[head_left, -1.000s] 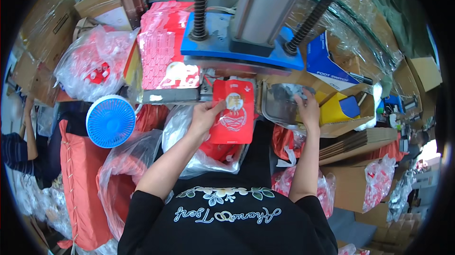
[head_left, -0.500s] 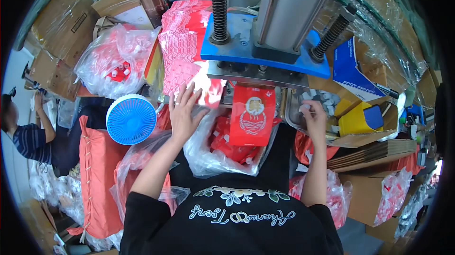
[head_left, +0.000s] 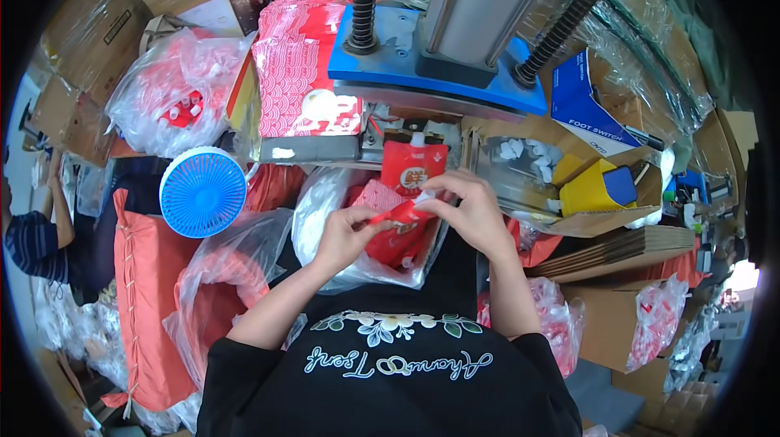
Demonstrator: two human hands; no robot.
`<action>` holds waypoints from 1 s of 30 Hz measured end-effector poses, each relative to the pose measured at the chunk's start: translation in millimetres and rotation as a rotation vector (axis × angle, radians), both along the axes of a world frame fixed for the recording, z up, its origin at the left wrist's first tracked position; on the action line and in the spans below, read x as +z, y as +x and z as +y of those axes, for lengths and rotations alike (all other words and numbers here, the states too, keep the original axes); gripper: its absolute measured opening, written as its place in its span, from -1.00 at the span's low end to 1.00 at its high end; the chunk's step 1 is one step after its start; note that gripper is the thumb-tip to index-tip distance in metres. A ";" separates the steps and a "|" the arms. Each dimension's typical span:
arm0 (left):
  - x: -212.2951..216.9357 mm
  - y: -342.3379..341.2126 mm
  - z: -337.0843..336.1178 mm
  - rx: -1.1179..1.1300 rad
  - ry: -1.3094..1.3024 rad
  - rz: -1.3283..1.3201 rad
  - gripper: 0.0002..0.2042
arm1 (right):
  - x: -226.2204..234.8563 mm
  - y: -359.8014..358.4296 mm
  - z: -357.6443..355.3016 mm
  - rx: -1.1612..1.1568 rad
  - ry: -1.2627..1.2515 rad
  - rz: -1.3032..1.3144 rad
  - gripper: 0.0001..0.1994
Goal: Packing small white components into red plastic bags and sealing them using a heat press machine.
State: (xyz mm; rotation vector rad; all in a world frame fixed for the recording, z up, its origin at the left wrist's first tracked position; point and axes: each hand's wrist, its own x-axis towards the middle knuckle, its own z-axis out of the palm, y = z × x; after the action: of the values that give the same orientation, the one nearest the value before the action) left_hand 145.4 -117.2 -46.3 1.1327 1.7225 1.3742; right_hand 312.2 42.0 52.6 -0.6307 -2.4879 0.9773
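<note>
My left hand (head_left: 348, 240) pinches one edge of a red pouch (head_left: 404, 214) in front of my chest. My right hand (head_left: 475, 211) has its fingers closed on a small white plastic spout (head_left: 423, 196) at the pouch's other end; how far the spout sits in the pouch is hidden. Just beyond, a second red pouch (head_left: 411, 159) with a white spout at its top hangs at the front of the press (head_left: 439, 89). Below my hands, a clear plastic bag (head_left: 313, 230) holds several red pouches.
A stack of red-and-white pouches (head_left: 288, 84) lies left of the press. Loose white spouts fill a tray (head_left: 496, 173) at right, beside a yellow container (head_left: 597, 193) in a carton. A blue fan (head_left: 203, 193) stands at left. Someone in a striped shirt (head_left: 36, 234) sits far left.
My left hand has left the pouch stack and now holds a pouch. My right hand has come from the spout tray with a spout to that pouch. The view has shifted slightly.
</note>
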 end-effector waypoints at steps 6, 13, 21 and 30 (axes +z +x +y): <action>-4.3 -2.5 18.8 -0.047 -0.083 -0.111 -0.76 | -29.8 5.3 18.9 -0.082 -0.340 0.126 -0.66; 34.2 -3.2 71.1 0.082 -0.100 -0.791 -0.73 | -39.3 59.0 90.0 -0.502 0.085 0.068 -0.65; 21.6 -16.5 88.0 0.126 -0.068 -0.864 -0.72 | -74.4 52.6 106.2 -0.520 0.267 -0.124 -0.73; 4.8 -99.8 31.7 0.310 -0.115 0.995 -0.40 | -71.2 50.0 99.7 -0.399 0.152 -0.032 -0.85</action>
State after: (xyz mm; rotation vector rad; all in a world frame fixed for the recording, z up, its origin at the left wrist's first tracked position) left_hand 45.7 -85.5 -41.5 1.6871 2.7122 0.8669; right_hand 362.3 141.7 -18.6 -1.0454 -2.3049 0.6263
